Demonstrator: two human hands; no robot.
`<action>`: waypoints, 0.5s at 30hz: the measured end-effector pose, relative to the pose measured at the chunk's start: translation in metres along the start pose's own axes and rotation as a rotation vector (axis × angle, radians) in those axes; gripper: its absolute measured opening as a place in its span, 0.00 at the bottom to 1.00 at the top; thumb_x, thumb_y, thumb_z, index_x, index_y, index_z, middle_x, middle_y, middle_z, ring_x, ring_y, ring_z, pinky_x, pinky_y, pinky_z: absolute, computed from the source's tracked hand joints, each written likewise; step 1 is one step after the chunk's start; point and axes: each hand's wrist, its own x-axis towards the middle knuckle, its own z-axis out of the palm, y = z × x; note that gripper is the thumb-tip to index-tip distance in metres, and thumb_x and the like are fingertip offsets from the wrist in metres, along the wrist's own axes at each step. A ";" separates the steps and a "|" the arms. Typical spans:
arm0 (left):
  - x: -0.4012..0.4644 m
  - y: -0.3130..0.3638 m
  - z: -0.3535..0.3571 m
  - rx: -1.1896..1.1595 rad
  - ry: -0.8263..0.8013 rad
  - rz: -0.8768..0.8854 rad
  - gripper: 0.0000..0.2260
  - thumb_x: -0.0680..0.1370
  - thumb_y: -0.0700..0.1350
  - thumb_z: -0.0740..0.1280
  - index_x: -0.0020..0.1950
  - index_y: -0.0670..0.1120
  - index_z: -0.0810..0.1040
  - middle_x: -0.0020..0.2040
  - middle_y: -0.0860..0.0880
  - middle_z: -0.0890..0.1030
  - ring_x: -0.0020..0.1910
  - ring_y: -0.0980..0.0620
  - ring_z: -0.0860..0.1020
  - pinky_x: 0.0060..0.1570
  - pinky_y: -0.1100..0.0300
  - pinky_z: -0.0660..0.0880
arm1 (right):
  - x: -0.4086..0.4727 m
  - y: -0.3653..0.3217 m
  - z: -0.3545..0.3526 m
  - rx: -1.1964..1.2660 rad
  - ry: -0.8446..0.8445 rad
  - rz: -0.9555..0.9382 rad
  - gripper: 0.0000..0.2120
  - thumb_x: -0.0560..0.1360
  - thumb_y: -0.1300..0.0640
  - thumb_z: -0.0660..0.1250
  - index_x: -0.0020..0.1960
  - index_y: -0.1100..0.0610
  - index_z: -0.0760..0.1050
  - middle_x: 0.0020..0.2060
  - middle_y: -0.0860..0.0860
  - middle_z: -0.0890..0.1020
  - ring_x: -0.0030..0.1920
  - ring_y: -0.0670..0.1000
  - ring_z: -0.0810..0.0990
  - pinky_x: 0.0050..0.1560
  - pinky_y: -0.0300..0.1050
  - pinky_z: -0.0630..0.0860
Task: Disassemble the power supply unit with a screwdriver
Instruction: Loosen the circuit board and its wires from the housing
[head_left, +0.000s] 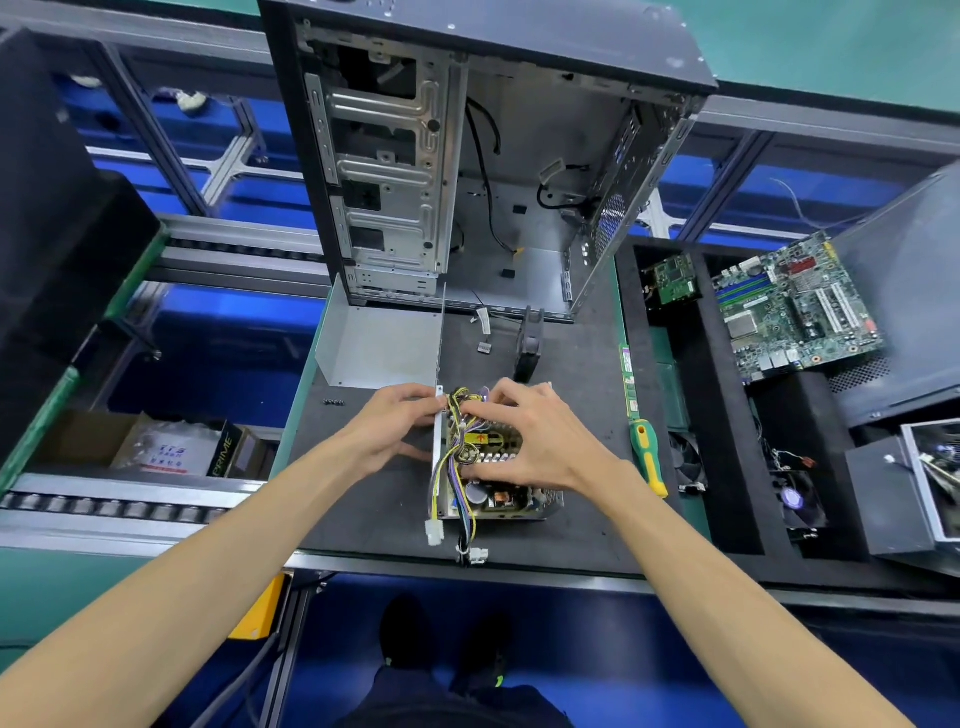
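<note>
The power supply unit (493, 499) lies open on the dark mat, its circuit board, coils and yellow and purple wires (448, 470) exposed. My left hand (395, 428) grips the unit's left metal wall near the top corner. My right hand (524, 441) lies over the board with curled fingers holding its upper part. The unit's grey metal cover (379, 345) rests apart, behind the unit to the left. A green and yellow screwdriver (649, 457) lies on the mat to the right, touched by neither hand.
An empty computer case (478, 156) stands open behind the mat. Several small screws (334, 401) lie left of the unit; a black fan (530, 343) stands behind it. A RAM stick (627, 379), a motherboard (795, 306) and fans (800, 501) fill the right trays.
</note>
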 end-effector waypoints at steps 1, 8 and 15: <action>0.000 0.000 0.001 0.002 0.016 0.008 0.10 0.81 0.43 0.67 0.61 0.41 0.79 0.54 0.43 0.85 0.51 0.53 0.83 0.37 0.51 0.81 | -0.001 0.000 0.000 0.002 -0.014 -0.009 0.34 0.69 0.34 0.76 0.71 0.45 0.76 0.54 0.48 0.76 0.49 0.45 0.68 0.62 0.49 0.68; 0.004 0.004 0.001 0.012 0.110 0.018 0.12 0.81 0.45 0.68 0.62 0.41 0.78 0.57 0.42 0.84 0.57 0.50 0.82 0.33 0.53 0.80 | -0.013 -0.008 0.003 0.068 -0.045 -0.036 0.34 0.68 0.31 0.74 0.69 0.44 0.78 0.52 0.44 0.76 0.45 0.52 0.72 0.55 0.50 0.73; 0.002 0.007 0.000 0.022 0.083 0.010 0.12 0.81 0.45 0.68 0.62 0.41 0.78 0.56 0.44 0.85 0.55 0.53 0.83 0.32 0.56 0.80 | -0.020 -0.007 -0.002 0.414 0.023 0.084 0.33 0.68 0.33 0.74 0.70 0.45 0.77 0.51 0.41 0.76 0.53 0.46 0.78 0.60 0.50 0.75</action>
